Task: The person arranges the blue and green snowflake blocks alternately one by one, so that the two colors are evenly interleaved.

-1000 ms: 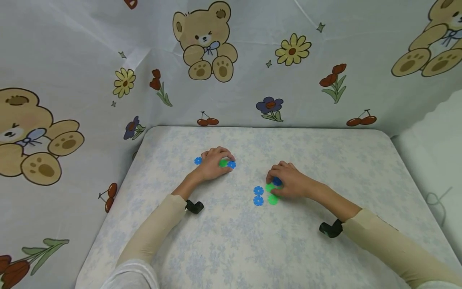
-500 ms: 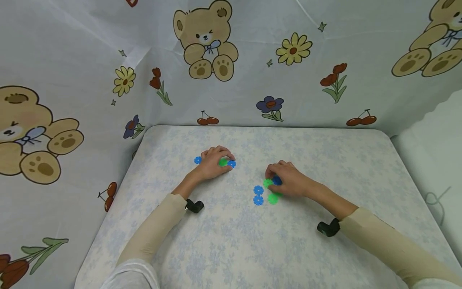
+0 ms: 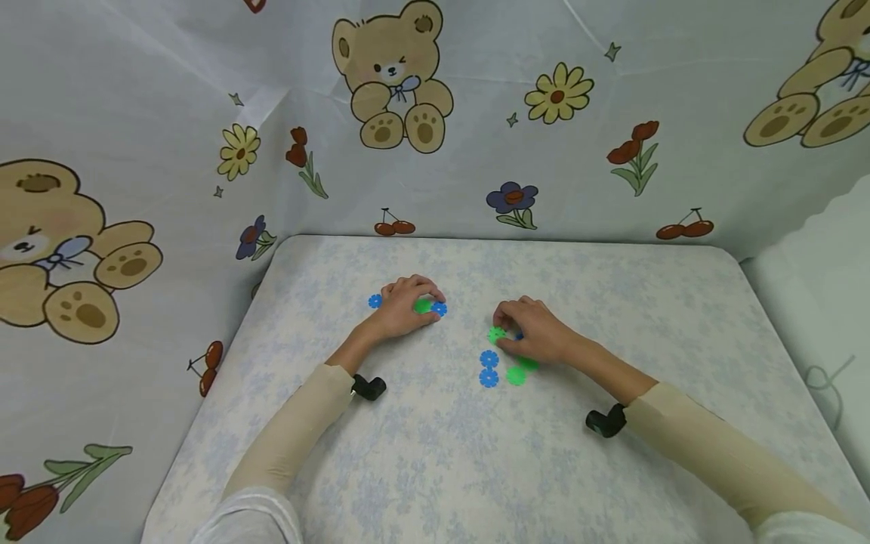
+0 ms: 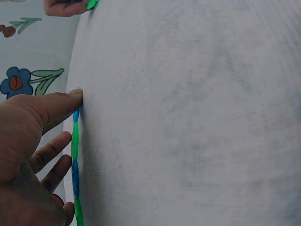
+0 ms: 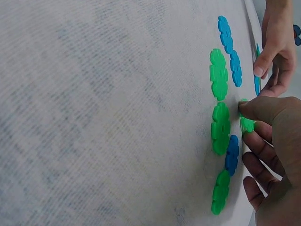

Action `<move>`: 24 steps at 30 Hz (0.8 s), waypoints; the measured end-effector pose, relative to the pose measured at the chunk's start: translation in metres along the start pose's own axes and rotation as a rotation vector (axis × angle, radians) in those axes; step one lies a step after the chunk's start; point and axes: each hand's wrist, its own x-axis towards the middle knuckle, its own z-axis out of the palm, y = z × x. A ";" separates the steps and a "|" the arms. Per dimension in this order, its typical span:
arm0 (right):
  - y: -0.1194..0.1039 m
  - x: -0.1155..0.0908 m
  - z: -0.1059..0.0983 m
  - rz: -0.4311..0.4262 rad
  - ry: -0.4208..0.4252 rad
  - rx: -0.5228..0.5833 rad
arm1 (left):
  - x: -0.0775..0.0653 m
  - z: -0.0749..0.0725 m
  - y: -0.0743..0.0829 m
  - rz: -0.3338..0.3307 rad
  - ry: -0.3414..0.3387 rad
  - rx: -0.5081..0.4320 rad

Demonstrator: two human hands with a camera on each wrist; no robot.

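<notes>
Being pinched narrowly between the fingers of the right hand, a green notched disc is held well in from the far edge of the surface. Two light blue discs are laid rim to rim nearby; loose green discs and a dark blue disc are partly hidden under that hand in the head view. A blue end disc is gripped by the left hand, in a row where blue and green are alternated. Open room is left between both hands. The discs are thin, flat and scalloped; the mottled, round-cornered surface is backed by creased bear-print cloth.
</notes>
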 end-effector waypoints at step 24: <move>-0.011 0.046 0.016 -0.019 0.067 -0.013 | 0.004 0.002 -0.008 0.023 0.001 -0.022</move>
